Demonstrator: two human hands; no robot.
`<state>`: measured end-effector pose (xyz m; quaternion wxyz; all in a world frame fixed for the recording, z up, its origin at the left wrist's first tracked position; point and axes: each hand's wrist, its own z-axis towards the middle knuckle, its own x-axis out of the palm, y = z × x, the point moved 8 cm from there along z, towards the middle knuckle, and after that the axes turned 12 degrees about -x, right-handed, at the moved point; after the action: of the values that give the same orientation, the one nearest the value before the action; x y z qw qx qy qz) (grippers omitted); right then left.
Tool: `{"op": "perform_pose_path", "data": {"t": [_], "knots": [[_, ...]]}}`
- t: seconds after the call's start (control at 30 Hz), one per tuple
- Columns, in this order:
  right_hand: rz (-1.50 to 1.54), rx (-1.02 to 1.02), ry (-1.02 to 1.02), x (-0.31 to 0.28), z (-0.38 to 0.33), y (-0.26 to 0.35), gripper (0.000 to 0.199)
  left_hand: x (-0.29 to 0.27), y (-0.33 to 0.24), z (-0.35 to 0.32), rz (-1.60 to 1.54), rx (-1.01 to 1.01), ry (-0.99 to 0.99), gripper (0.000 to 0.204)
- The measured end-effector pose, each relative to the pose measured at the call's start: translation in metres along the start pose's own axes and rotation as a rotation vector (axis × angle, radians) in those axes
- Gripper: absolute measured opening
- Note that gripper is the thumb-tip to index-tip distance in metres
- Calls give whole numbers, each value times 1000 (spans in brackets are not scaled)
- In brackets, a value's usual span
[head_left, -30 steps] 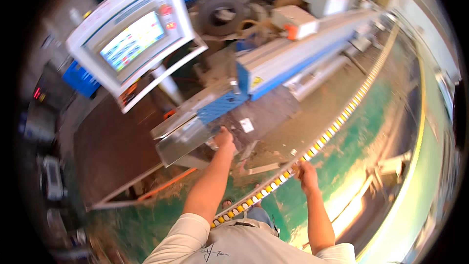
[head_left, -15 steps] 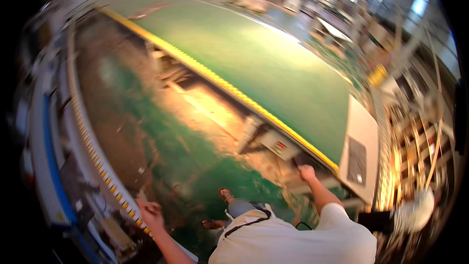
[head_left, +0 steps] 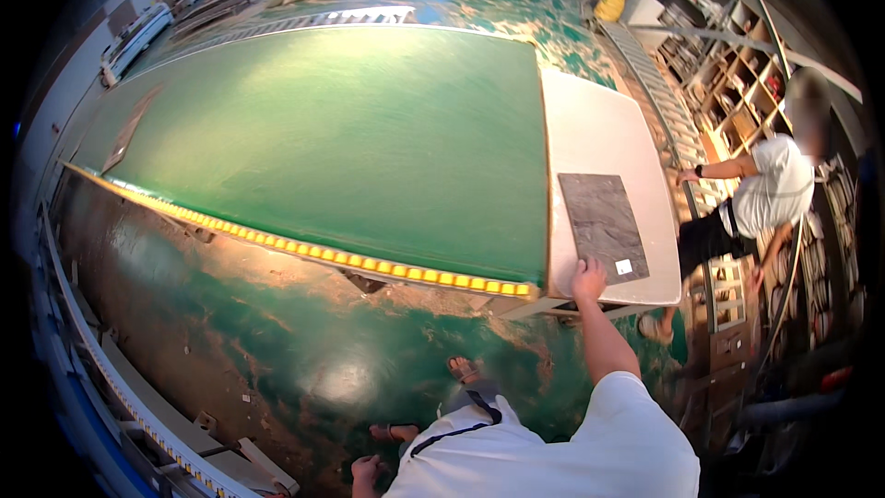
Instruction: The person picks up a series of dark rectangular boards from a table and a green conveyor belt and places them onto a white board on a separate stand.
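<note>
A dark grey, wood-grained panel (head_left: 601,221) with a small white label lies flat on a pale board (head_left: 608,129) at the right end of a long green conveyor belt (head_left: 369,148). My right hand (head_left: 588,278) is at the panel's near left corner, fingers closed against its edge; the underside of the grip is hidden. Low beside my body hangs my left hand (head_left: 366,470), fingers curled, with nothing visible in it. The lower edge of the picture cuts off its forearm.
Yellow rollers (head_left: 304,247) line the belt's near edge. A brown strip (head_left: 132,129) lies on its far left. Another person (head_left: 779,184) stands at right beside a roller track (head_left: 654,83) and shelves (head_left: 737,101). A second machine rail (head_left: 120,387) runs along the left.
My view has swung right, bringing the other person into fuller sight. My right hand has moved from beside the control box up to the panel; my left has left the left-hand rail.
</note>
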<state>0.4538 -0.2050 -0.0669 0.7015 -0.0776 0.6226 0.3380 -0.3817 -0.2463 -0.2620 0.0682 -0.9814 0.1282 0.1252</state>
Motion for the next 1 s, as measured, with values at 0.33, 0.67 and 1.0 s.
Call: {"op": "perform_pose_path", "data": {"t": [0.33, 0.67, 1.0], "knots": [[628, 844, -314, 26, -128, -236, 81, 141, -194, -91, 284, 293, 80, 31], [1951, 860, 109, -34, -85, -87, 24, 172, -310, -184, 462, 796, -97, 44], [1573, 211, 730, -124, -151, 178, 46, -60, -162, -204, -224, 711, -145, 89]]}}
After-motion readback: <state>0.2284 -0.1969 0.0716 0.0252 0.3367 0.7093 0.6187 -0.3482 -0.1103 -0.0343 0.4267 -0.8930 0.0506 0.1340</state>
